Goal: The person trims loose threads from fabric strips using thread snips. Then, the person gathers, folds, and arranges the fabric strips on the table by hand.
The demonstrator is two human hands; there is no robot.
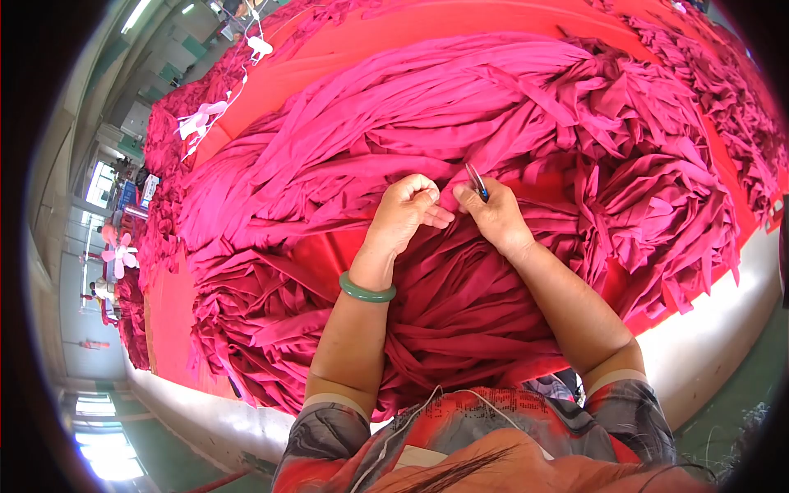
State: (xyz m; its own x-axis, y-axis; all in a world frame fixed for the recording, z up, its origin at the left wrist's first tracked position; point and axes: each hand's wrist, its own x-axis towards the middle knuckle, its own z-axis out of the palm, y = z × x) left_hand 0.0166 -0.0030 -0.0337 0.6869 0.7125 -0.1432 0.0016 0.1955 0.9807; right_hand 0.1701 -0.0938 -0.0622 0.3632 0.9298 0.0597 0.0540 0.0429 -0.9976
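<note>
Head view: between the hands, over the pink cloth heap (468, 287), lies a cloth strip (449, 195). The right hand's (498, 215) fingers grip a pointed tool (476, 182); the left hand's (404, 209) curl, hold unclear. A slip could nick skin or cloth.
</note>
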